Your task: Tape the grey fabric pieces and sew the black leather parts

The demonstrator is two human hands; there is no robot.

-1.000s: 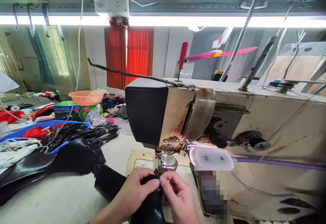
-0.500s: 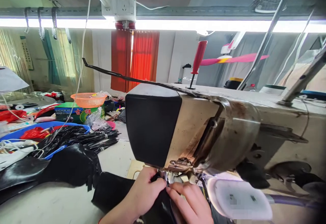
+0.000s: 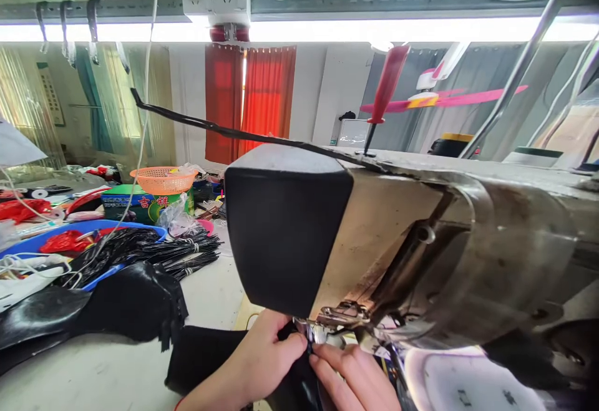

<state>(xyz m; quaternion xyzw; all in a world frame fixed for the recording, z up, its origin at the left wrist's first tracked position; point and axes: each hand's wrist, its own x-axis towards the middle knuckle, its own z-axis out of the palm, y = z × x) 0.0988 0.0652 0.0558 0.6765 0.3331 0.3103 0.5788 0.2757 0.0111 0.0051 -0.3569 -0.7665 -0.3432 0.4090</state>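
Note:
A sewing machine [image 3: 290, 236] with a black end cover stands over both hands. Under its needle area lies a piece of shiny black leather-like material [image 3: 299, 383], which runs out to the left. My left hand [image 3: 262, 361] grips this material beside the presser foot [image 3: 309, 336], thumb pressed toward the fingers. On the right side, my right hand [image 3: 350, 377] has its fingers laid together on the same material, fingertips close to the foot. The needle tip and the stitched edge are hidden by the fingers and machine head.
More black pieces [image 3: 135, 305] lie at left beside a blue basin [image 3: 163, 233] with bundled black strips [image 3: 182, 252]. An orange basket [image 3: 163, 180] sits on a green box [image 3: 124, 202]. A red-handled screwdriver [image 3: 390, 80] stands on the machine; a lit lamp [image 3: 468, 377] is at lower right.
The view has shifted closer to the machine, whose head looks larger and the lamp lower and further right. Both hands keep their places on the black material by the foot.

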